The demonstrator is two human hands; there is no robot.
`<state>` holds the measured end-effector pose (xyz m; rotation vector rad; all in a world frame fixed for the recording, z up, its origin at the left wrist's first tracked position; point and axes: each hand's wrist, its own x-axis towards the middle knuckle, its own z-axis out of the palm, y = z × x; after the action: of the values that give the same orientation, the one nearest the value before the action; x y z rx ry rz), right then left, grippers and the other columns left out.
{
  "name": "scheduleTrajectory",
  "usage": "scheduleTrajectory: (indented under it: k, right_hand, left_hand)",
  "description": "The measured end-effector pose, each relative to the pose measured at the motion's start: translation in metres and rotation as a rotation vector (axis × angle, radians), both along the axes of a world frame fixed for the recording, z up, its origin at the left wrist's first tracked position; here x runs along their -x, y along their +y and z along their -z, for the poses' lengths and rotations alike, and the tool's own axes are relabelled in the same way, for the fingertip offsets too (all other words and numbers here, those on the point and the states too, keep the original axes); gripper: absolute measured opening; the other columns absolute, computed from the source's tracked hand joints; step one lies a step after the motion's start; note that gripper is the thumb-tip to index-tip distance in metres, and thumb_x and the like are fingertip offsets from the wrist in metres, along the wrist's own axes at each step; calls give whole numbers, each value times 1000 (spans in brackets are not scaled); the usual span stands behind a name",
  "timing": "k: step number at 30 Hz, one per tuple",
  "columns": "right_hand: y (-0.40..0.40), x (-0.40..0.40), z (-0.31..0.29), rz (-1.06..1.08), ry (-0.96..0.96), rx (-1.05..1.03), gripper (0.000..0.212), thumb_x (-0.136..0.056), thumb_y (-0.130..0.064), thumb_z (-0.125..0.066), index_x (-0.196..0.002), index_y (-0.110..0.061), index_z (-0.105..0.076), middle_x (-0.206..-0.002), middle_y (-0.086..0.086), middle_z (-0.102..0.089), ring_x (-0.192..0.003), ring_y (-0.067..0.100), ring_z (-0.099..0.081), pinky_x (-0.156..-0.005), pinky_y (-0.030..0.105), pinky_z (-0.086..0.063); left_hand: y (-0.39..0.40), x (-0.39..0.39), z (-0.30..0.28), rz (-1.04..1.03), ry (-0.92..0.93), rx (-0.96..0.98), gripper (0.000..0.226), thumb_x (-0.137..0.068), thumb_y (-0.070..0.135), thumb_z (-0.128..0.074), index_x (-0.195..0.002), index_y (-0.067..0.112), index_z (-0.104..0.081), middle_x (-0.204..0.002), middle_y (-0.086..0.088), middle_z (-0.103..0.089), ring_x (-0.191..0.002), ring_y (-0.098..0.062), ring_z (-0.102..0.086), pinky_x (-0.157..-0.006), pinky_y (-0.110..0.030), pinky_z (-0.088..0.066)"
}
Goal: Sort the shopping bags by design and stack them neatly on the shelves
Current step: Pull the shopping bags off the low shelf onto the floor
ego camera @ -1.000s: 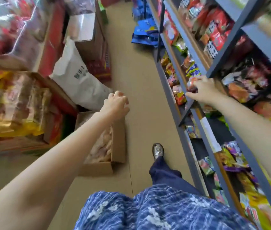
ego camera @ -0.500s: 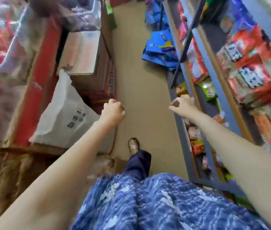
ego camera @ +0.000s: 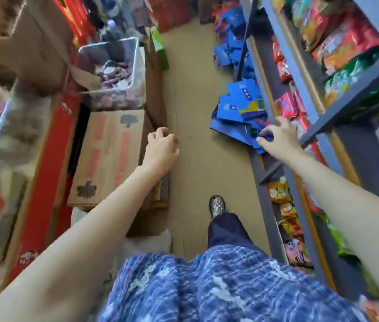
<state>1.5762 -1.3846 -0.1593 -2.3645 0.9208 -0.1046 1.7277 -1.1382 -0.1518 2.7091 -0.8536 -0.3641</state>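
A heap of blue shopping bags [ego camera: 237,108] with yellow and white print lies on the floor against the foot of the grey shelf unit [ego camera: 300,73] on the right. More blue bags [ego camera: 228,43] lie farther down the aisle. My right hand [ego camera: 276,138] hovers over the near edge of the heap, fingers spread, holding nothing. My left hand [ego camera: 160,147] is stretched out over the aisle beside a cardboard box [ego camera: 109,154], its fingers loosely curled and empty.
The shelves at right carry packed snack bags [ego camera: 346,43]. On the left stand stacked cartons, a red box [ego camera: 44,182] and a clear bin [ego camera: 114,73] of small items. A narrow strip of tan floor [ego camera: 195,112] runs between. My foot [ego camera: 217,205] is on it.
I have walked forward along the aisle. My right hand left the shelf edge and now reaches out above the blue bags, which are much nearer. The white sack has passed out of view.
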Motion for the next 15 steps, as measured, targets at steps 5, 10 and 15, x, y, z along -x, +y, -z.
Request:
scheduleTrajectory:
  k: [5,10,15]
  right_hand:
    - [-76,-138,16,-126,45,30,29,-86,-23,-64,-109,-6,-65,-148,19,-26,-136,34,-23,-109,32,-18]
    - [-137,-275,17,-141,93,-29,26,-86,-25,-62,-105,-8,-66,-146,19,-31,-135,32,-25,-106,30,-18]
    - [-200,-399,34,-128,157,-56,23,-88,-21,-60,-105,-6,-65,-145,19,-28,-134,33,-21,-105,30,-18]
  left_hand:
    - [-79,-124,0,-41,5,-30,31,-86,10,-49,-114,6,-62,-140,-17,-36,-129,-36,-30,-104,-39,-28]
    - [-127,-242,0,-45,17,-34,27,-84,11,-53,-108,6,-64,-135,-20,-42,-127,-37,-36,-103,-36,-25]
    - [-189,-388,29,12,84,-148,27,-86,24,-56,-109,12,-64,-134,-15,-44,-127,-35,-38,-103,-39,-31]
